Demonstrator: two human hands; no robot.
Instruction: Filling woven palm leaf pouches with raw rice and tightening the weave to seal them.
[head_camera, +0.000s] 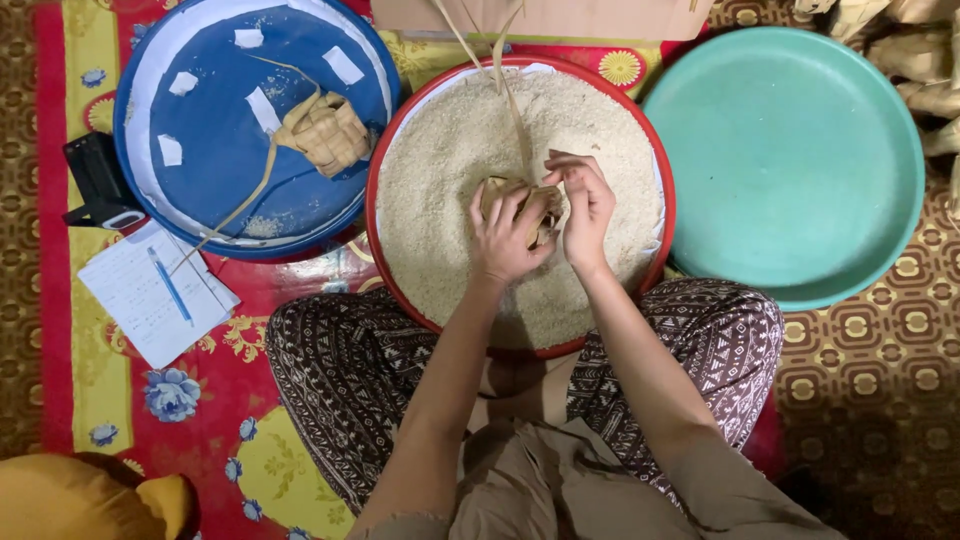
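left hand (503, 237): cups woven palm-leaf pouch (528, 205) from its left side
right hand (583, 205): fingertips pinch pouch's right edge
pouch: between both hands, above centre of red rice basin (400, 135); leaf strips trail away from person
nearer: both equally

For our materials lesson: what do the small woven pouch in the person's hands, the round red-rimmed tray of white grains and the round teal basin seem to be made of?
Small woven pouch: looks like plaited palm-leaf strips, matt tan; crossing bands and long loose strands show. Round red-rimmed tray: probably plastic or enamelled metal; smooth glossy rim, which one cannot be told. Round teal basin: likely plastic; even colour, soft sheen. Left hand and right hand both grip the pouch.
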